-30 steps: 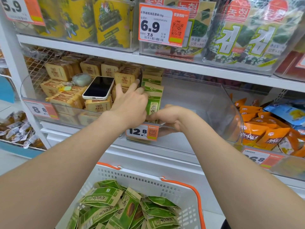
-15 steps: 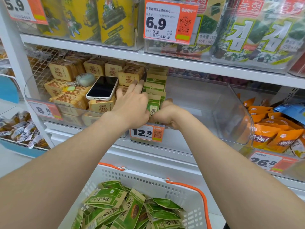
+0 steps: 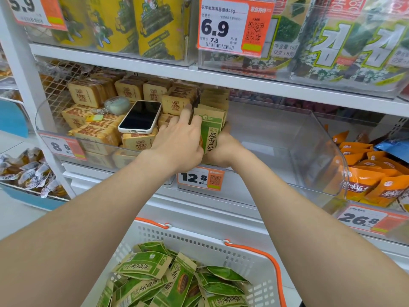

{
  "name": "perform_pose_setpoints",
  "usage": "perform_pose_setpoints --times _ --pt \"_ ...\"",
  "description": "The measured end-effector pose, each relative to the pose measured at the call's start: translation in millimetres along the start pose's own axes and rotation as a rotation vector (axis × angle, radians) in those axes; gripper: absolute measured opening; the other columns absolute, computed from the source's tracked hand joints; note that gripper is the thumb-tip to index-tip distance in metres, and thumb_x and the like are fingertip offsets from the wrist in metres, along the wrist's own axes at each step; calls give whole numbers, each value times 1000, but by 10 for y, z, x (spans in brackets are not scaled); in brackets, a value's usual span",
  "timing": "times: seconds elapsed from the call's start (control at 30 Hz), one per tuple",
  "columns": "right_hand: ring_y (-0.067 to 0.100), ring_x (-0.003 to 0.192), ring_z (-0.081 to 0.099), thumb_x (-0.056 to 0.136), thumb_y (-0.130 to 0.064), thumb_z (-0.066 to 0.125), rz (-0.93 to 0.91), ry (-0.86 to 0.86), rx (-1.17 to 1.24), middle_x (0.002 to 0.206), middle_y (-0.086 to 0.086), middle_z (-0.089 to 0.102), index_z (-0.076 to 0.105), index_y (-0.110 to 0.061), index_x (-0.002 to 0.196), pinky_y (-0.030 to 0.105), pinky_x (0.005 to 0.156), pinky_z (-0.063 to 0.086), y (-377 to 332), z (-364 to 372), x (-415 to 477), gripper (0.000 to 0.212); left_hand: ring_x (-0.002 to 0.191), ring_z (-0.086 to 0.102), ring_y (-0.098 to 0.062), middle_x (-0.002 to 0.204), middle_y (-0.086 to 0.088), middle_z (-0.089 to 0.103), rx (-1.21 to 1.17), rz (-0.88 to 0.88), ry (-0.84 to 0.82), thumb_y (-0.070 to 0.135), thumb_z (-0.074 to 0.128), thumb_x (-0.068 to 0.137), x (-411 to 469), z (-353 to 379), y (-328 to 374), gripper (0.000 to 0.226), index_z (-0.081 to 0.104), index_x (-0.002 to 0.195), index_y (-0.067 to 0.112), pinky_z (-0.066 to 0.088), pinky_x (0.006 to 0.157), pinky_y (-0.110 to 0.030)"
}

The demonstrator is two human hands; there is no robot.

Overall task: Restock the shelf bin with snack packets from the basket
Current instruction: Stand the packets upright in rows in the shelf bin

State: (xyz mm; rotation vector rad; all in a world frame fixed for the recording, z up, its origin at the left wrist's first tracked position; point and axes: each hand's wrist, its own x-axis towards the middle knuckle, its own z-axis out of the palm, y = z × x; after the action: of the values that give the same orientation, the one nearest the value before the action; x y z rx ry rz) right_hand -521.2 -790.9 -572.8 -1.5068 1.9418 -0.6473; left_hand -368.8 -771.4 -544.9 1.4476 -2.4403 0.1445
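Right hand [image 3: 223, 149] nearer left hand [image 3: 179, 140], flat green paper packets [image 3: 210, 135] squeezed upright between.

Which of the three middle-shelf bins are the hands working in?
The centre bin with the 12.8 tag: left hand presses and right hand grips green packets at its left end. Its neighbours hold tan packets and orange packets.

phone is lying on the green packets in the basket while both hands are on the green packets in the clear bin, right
Not quite. The head view shows the phone lying on the brown packs in the bin to the left, not in the basket. The rest holds: the left hand and right hand are both on the green packets in the clear bin.
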Motion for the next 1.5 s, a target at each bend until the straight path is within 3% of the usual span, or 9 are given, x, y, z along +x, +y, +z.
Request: perform_pose_setpoints --times 0.1,0.27,0.43,0.77,0.93,1.03,1.23,1.37,1.5 --pt "26 111 61 77 -25 84 -51 73 -12 118 0 56 35 -17 148 31 84 47 -23 -25 1 87 129 48 -47 159 -20 26 -4 -2 24 29 62 93 -20 -6 10 55 40 140 12 46 97 -56" --pt "29 118 61 89 -20 71 -50 19 79 123 6 61 23 -13 154 42 95 55 -12 -15 -39 81 127 47 -47 156 -17 27 -8 -7 31 28 61 93 -39 -22 27 53 42 140 13 45 96 -55" --pt "23 107 61 98 -7 63 28 -37 261 127 8 62 36 -17 136 33 70 55 29 -158 -148 47 128 45 -47 160 -14 22 36 -14 14 30 57 96 -66 -34 47 47 49 141 19 42 101 -56" --pt "22 110 66 87 -5 79 -46 -73 108 123 3 68 49 -18 135 38 95 55 27 -209 -279 58 132 40 -47 162 -12 19 52 -66 -73 30 51 99 -173 -87 118 38 60 135 21 39 107 -58" --pt "24 100 69 93 -24 70 -21 -108 39 113 4 73 68 -22 118 32 69 57 37 -227 -343 25 139 33 -45 163 -13 21 45 -78 -45 28 52 98 -245 -116 136 40 58 137 19 30 113 -59" --pt "28 96 63 100 -25 58 -77 13 -26 108 8 71 70 -17 111 32 72 52 65 -266 -456 18 135 32 -40 146 -13 38 93 -73 67 29 55 95 -310 -129 172 36 63 128 19 27 110 -60" --pt "38 105 65 89 -17 42 -359 335 -310 111 13 74 76 -15 113 45 86 58 108 -264 -929 42 104 46 -35 109 -9 50 140 23 243 28 62 90 -489 -214 294 19 57 104 16 39 84 -48" --pt "38 86 63 85 -14 47 -463 445 -453 90 9 72 74 -19 90 38 65 48 91 -339 -1382 28 83 62 -39 78 -3 51 5 -36 37 37 55 94 -706 -219 424 17 55 89 21 40 62 -37" --pt "40 81 60 82 -22 47 -379 149 -653 77 8 56 67 -15 86 33 63 40 261 -270 -1722 22 93 65 -35 93 -6 63 76 81 -322 39 54 94 -998 78 543 20 65 94 22 43 68 -34"
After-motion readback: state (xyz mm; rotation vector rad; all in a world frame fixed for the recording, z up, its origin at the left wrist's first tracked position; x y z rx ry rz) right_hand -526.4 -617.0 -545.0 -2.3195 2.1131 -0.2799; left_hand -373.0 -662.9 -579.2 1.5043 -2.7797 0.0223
